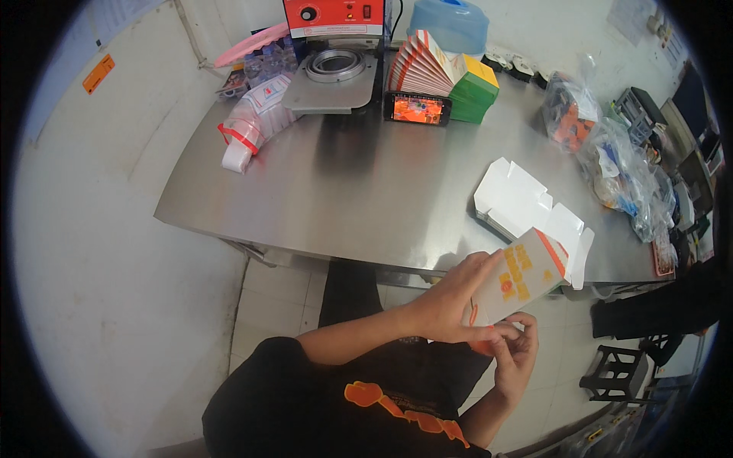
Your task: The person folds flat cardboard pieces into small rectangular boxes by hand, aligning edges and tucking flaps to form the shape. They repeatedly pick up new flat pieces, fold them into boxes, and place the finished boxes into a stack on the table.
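A white paper box [518, 281] with orange edges and yellow-orange print is tilted in front of me, above the table's near edge. My left hand [454, 299] wraps round its side, thumb along the lower end. At that same lower end is my right hand [516, 353], fingers bent and pinched against an orange part of the box; exactly what sits between the fingertips is partly hidden. Just beyond the box, unfolded white cartons [513, 192] lie in a pile on the steel table [305, 195], their flaps spread.
At the back stand a red machine [336, 23] with a metal ring plate, a propped phone [417, 109], fanned cartons [420, 69] and a green-yellow carton stack [473, 88]. Wrapped cups [263, 114] lie at left, plastic bags [611, 172] at right. A dark stool [617, 372] is on the floor.
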Action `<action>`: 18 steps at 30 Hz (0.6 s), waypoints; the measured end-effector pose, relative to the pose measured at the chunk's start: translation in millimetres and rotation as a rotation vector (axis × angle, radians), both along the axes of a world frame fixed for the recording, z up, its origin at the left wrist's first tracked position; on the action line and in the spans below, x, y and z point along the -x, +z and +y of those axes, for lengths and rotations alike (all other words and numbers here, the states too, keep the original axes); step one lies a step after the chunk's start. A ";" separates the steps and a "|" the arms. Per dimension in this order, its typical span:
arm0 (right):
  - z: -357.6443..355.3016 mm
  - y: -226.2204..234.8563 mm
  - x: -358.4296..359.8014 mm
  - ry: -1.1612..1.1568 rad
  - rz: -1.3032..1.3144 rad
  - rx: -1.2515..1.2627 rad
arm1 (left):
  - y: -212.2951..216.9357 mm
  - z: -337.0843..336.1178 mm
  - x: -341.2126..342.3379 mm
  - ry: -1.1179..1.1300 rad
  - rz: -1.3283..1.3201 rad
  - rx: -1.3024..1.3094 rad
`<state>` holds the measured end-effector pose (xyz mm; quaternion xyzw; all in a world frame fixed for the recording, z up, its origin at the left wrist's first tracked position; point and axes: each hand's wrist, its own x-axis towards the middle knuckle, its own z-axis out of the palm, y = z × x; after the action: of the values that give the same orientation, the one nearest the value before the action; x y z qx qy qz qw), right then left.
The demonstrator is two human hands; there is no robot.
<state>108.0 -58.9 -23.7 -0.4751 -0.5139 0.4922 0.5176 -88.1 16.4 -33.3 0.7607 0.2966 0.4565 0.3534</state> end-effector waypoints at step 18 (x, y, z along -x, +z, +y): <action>4.2 10.1 -2.3 -0.378 -0.228 -0.649 | 47.8 -14.5 -23.8 -0.233 0.069 -0.174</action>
<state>110.3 -54.7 -13.6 -0.4245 -0.6004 0.1440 0.6622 -64.3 1.9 14.5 0.8331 0.1775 0.4098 0.3265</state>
